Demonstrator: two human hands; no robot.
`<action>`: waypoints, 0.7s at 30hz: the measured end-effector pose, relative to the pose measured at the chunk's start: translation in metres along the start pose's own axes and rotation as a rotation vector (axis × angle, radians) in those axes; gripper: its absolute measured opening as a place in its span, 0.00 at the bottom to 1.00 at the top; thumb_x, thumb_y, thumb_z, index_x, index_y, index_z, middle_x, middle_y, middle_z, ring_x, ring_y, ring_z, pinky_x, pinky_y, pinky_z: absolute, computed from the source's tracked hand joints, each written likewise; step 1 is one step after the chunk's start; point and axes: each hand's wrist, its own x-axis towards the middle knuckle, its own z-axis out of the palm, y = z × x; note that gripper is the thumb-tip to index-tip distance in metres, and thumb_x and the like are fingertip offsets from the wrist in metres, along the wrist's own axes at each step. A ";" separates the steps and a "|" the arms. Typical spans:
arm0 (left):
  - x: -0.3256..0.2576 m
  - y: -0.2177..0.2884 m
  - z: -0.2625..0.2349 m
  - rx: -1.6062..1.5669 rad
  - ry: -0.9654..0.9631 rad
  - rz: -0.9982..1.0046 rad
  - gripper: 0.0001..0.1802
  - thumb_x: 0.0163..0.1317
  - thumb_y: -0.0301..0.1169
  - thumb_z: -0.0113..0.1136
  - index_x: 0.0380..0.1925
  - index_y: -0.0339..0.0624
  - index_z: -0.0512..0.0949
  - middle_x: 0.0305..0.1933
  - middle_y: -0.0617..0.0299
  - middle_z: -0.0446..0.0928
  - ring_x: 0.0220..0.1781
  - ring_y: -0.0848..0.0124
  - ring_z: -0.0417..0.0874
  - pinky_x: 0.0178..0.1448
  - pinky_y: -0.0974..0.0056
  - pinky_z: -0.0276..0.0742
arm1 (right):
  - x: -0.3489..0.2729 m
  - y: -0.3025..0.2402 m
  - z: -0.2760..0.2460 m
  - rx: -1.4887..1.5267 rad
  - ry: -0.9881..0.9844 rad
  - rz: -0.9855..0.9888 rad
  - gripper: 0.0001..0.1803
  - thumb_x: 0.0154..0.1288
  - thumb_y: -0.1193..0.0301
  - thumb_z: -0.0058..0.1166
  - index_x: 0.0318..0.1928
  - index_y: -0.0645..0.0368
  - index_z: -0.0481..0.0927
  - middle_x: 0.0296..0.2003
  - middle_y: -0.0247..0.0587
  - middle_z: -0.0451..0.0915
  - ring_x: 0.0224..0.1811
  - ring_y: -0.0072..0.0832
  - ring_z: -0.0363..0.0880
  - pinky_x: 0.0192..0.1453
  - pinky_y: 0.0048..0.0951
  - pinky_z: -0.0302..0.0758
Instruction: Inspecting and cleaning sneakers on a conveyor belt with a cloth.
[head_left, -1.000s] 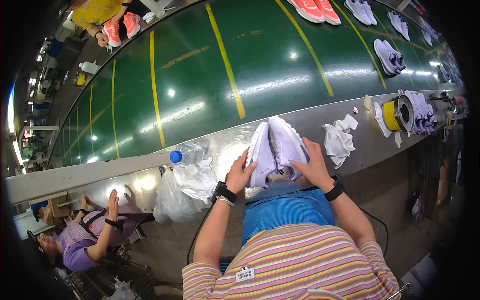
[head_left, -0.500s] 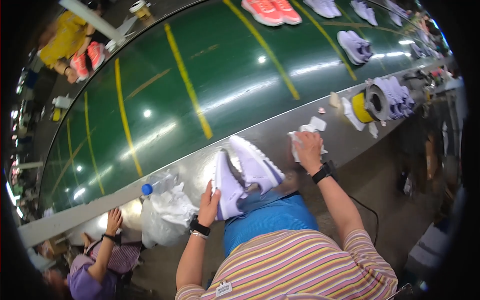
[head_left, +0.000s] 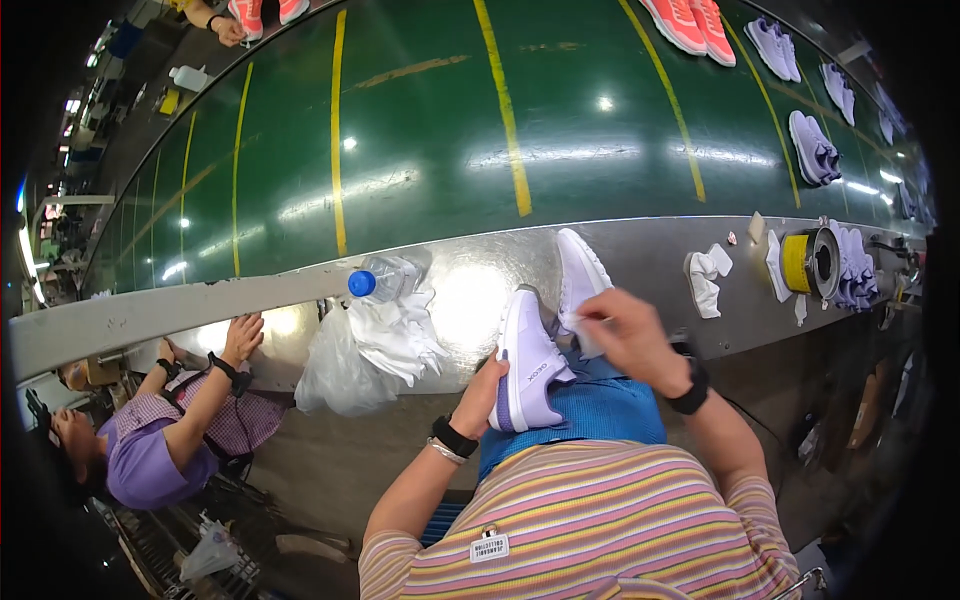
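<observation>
- Left hand (head_left: 487,385) cupped under the heel of a lavender sneaker (head_left: 528,362), fingers wrapped round the sole, shoe propped against the lap at the bench edge.
- Right hand (head_left: 632,335) pinched on a small white cloth (head_left: 577,322), pressed to the side of a second lavender sneaker (head_left: 582,275) lying toe-out on the steel ledge (head_left: 640,245).
- Both shoes touching or nearly so, between ledge and lap; exact contact line hidden by the right hand.
- Looks like a wipe-down of the upper. To do well: keep cloth folded flat under the fingertips, short strokes along the side panel, no scrubbing across the mesh.
- Brace the shoe being wiped. Currently only resting on the ledge, so likely to skate under pressure; press down toward the ledge, not sideways.
- Left grip fine as is; keep thumb off the already clean upper, hold by sole only.
- Turn cloth to a fresh face when soiled; spare white rags (head_left: 704,278) just right on the ledge.
- Watch the clear water bottle (head_left: 385,280) with blue cap, lying on its side by the pile of white material in a plastic bag (head_left: 370,345), close to the left elbow's sweep.
- Yellow tape roll (head_left: 808,263) and stacked lavender shoes further right, well apart, no interference.
- Green conveyor belt (head_left: 430,130) behind the ledge carrying pink and lavender pairs; keep toe of the wiped shoe off the belt.
- Another person in a purple top (head_left: 150,450) at the left, hands on the ledge, well apart.
</observation>
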 end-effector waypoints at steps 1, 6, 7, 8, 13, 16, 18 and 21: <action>0.002 -0.001 0.001 -0.035 -0.012 0.026 0.27 0.63 0.35 0.39 0.60 0.35 0.55 0.53 0.54 0.69 0.52 0.68 0.73 0.56 0.65 0.69 | 0.006 -0.003 0.022 0.089 -0.076 0.012 0.06 0.52 0.78 0.54 0.33 0.62 0.76 0.31 0.45 0.76 0.31 0.35 0.76 0.34 0.31 0.72; 0.004 -0.009 -0.009 0.075 -0.027 0.015 0.28 0.64 0.35 0.37 0.64 0.38 0.52 0.59 0.57 0.63 0.58 0.71 0.65 0.62 0.68 0.58 | 0.029 0.021 0.085 0.014 -0.142 0.054 0.04 0.49 0.76 0.53 0.26 0.64 0.76 0.23 0.49 0.76 0.28 0.41 0.76 0.34 0.36 0.72; 0.004 -0.011 -0.011 0.068 -0.046 0.031 0.28 0.64 0.35 0.37 0.63 0.38 0.53 0.59 0.57 0.63 0.58 0.72 0.64 0.62 0.69 0.57 | 0.035 0.028 0.088 0.010 -0.148 0.059 0.04 0.49 0.76 0.53 0.26 0.64 0.76 0.23 0.49 0.76 0.28 0.41 0.76 0.34 0.36 0.72; 0.003 -0.009 -0.007 0.098 -0.038 0.061 0.28 0.64 0.36 0.38 0.63 0.38 0.54 0.59 0.57 0.63 0.58 0.71 0.64 0.62 0.69 0.56 | 0.045 0.036 0.087 -0.067 -0.112 0.086 0.04 0.48 0.75 0.52 0.25 0.64 0.76 0.23 0.50 0.76 0.27 0.41 0.76 0.33 0.36 0.71; 0.004 -0.013 -0.011 0.141 0.004 0.104 0.28 0.64 0.36 0.38 0.63 0.38 0.54 0.58 0.56 0.64 0.58 0.70 0.64 0.62 0.69 0.55 | 0.022 0.012 0.094 -0.036 -0.203 0.085 0.04 0.48 0.75 0.52 0.24 0.64 0.75 0.24 0.49 0.74 0.29 0.43 0.75 0.34 0.36 0.71; 0.003 -0.012 -0.006 0.136 0.023 0.108 0.27 0.64 0.36 0.37 0.63 0.38 0.55 0.59 0.56 0.64 0.59 0.70 0.63 0.62 0.69 0.55 | 0.033 0.025 0.095 -0.063 -0.096 0.108 0.05 0.50 0.75 0.52 0.23 0.64 0.74 0.25 0.49 0.74 0.29 0.42 0.74 0.34 0.36 0.70; 0.002 -0.013 -0.005 0.119 0.019 0.103 0.27 0.64 0.36 0.37 0.63 0.38 0.55 0.59 0.56 0.64 0.59 0.70 0.63 0.62 0.69 0.55 | 0.043 0.033 0.093 -0.078 -0.029 0.182 0.05 0.51 0.75 0.52 0.24 0.64 0.75 0.25 0.48 0.73 0.29 0.42 0.73 0.34 0.36 0.69; 0.005 -0.017 -0.007 0.171 0.066 0.152 0.25 0.67 0.38 0.36 0.61 0.36 0.57 0.56 0.59 0.67 0.54 0.74 0.69 0.59 0.69 0.62 | 0.031 0.028 0.093 -0.020 -0.033 0.095 0.05 0.51 0.75 0.52 0.25 0.64 0.74 0.25 0.48 0.73 0.29 0.42 0.72 0.34 0.35 0.68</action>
